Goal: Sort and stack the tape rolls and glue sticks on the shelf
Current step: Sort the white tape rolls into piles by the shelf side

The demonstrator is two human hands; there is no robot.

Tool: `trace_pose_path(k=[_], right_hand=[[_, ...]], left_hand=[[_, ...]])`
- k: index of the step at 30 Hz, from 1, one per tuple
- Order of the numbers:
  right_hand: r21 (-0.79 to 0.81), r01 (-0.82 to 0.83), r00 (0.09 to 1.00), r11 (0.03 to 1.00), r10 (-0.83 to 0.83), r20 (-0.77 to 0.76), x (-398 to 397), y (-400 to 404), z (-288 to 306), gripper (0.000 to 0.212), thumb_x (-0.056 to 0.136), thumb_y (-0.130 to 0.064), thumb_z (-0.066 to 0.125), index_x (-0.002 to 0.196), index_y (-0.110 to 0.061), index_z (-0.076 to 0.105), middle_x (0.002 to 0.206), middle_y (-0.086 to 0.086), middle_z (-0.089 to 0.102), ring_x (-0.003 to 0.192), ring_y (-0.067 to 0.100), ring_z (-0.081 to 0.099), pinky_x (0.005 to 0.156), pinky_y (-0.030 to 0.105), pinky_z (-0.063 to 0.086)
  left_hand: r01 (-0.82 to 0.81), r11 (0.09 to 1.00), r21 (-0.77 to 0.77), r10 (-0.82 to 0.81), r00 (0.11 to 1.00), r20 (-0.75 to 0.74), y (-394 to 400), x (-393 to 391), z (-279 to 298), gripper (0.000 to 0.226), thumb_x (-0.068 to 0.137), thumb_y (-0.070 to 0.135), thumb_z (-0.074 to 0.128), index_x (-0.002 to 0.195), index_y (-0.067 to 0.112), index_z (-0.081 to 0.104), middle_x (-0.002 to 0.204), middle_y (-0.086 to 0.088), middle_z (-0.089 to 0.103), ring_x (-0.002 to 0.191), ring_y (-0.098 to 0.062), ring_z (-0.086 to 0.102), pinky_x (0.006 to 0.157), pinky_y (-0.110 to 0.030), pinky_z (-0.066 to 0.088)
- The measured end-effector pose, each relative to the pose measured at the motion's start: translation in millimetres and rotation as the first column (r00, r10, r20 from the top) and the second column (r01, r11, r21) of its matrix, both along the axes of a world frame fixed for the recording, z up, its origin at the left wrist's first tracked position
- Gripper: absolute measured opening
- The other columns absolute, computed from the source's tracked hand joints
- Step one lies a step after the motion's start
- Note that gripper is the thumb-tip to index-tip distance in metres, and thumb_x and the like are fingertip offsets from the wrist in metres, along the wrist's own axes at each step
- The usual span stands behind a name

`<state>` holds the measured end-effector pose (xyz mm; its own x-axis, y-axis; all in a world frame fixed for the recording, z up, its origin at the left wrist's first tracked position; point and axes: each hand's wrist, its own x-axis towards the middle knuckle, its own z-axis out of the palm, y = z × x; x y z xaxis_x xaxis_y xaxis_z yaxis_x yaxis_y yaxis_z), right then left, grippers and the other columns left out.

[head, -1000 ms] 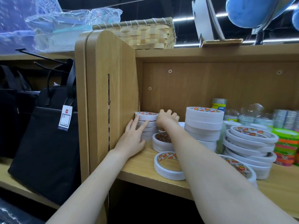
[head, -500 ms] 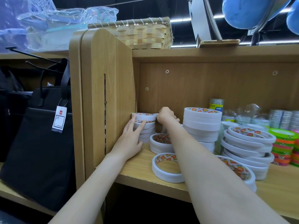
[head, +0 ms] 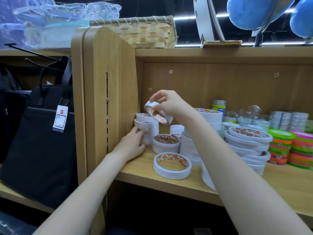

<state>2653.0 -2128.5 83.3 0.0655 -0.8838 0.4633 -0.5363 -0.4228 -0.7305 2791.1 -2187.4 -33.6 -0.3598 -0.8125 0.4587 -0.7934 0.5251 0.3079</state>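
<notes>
My right hand (head: pixel 166 103) pinches a small white tape roll (head: pixel 158 114), tilted in the air just above a short stack of small white rolls (head: pixel 146 123) in the shelf's left corner. My left hand (head: pixel 133 144) touches the front of that stack with its fingertips. Beside it lie a low pile of wider rolls (head: pixel 166 143) and a single wide roll (head: pixel 171 165) near the shelf's front edge. Taller stacks of white rolls (head: pixel 247 143) stand to the right, partly hidden by my right forearm.
The wooden shelf (head: pixel 140 170) has a side panel (head: pixel 110 92) close on the left. Green, orange and pink tape stacks (head: pixel 281 148) and clear tape packs (head: pixel 245 116) fill the right. A woven basket (head: pixel 145 33) sits on top. Black bags (head: pixel 44 133) hang at left.
My right hand has risen from behind the corner stack with a small tape roll pinched in it. My left hand has slid lower on the stack, its fingers now more curled.
</notes>
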Motion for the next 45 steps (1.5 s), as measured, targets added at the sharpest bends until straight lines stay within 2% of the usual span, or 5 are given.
trace_pose_path(k=[8, 13, 25, 30, 45], right_hand=[[0.085, -0.208, 0.947, 0.974, 0.222, -0.231, -25.8, 31.2, -42.1, 0.027, 0.082, -0.001, 0.064, 0.099, -0.02, 0.055, 0.092, 0.001, 0.058, 0.075, 0.014, 0.061, 0.067, 0.033, 0.047], [0.109, -0.251, 0.918, 0.962, 0.272, -0.29, -35.4, 32.8, -49.1, 0.037, 0.078, 0.001, 0.068, 0.106, -0.018, 0.053, 0.086, -0.004, 0.059, 0.078, 0.005, 0.057, 0.075, 0.015, 0.046], [-0.398, -0.128, 0.688, 0.908, -0.208, -0.695, -43.1, 40.6, -21.7, 0.027, 0.084, -0.008, 0.06, 0.11, -0.011, 0.059, 0.107, 0.001, 0.057, 0.089, 0.011, 0.037, 0.071, 0.015, 0.024], [-0.429, 0.111, 0.682, 0.897, -0.382, -0.623, -74.4, 37.3, -6.0, 0.025, 0.088, -0.025, 0.057, 0.111, -0.017, 0.058, 0.118, 0.003, 0.051, 0.112, 0.027, 0.041, 0.096, 0.042, 0.036], [-0.343, 0.179, 0.598, 0.922, -0.379, -0.706, -81.5, 35.3, -10.6, 0.04, 0.083, -0.04, 0.062, 0.118, -0.025, 0.051, 0.119, -0.002, 0.044, 0.101, 0.024, 0.052, 0.078, 0.034, 0.042]], left_hand=[[0.041, 0.999, 0.033, -0.034, 0.983, -0.179, 15.2, 15.1, 0.7, 0.057, 0.088, 0.011, 0.054, 0.141, 0.024, 0.037, 0.145, 0.003, 0.038, 0.128, -0.018, 0.042, 0.104, -0.031, 0.035], [0.326, 0.945, 0.024, -0.287, 0.864, -0.414, 39.3, 29.7, -2.6, 0.049, 0.09, 0.014, 0.058, 0.132, 0.035, 0.045, 0.139, 0.012, 0.043, 0.119, -0.009, 0.052, 0.099, -0.026, 0.042], [0.228, 0.963, -0.147, -0.271, 0.795, -0.543, 41.7, 17.0, 32.4, 0.013, 0.082, 0.011, 0.067, 0.092, 0.018, 0.067, 0.108, 0.001, 0.059, 0.09, 0.002, 0.061, 0.083, -0.006, 0.046], [-0.057, 0.966, -0.254, -0.111, 0.792, -0.6, 8.9, -3.2, 52.2, 0.01, 0.083, 0.012, 0.068, 0.093, 0.01, 0.069, 0.1, -0.003, 0.053, 0.075, -0.005, 0.057, 0.083, -0.016, 0.049], [-0.198, 0.98, -0.026, 0.175, 0.912, -0.371, -14.7, -51.1, 24.4, 0.059, 0.093, 0.001, 0.039, 0.146, -0.002, 0.014, 0.156, -0.016, 0.008, 0.134, -0.035, 0.031, 0.103, -0.038, 0.029]])
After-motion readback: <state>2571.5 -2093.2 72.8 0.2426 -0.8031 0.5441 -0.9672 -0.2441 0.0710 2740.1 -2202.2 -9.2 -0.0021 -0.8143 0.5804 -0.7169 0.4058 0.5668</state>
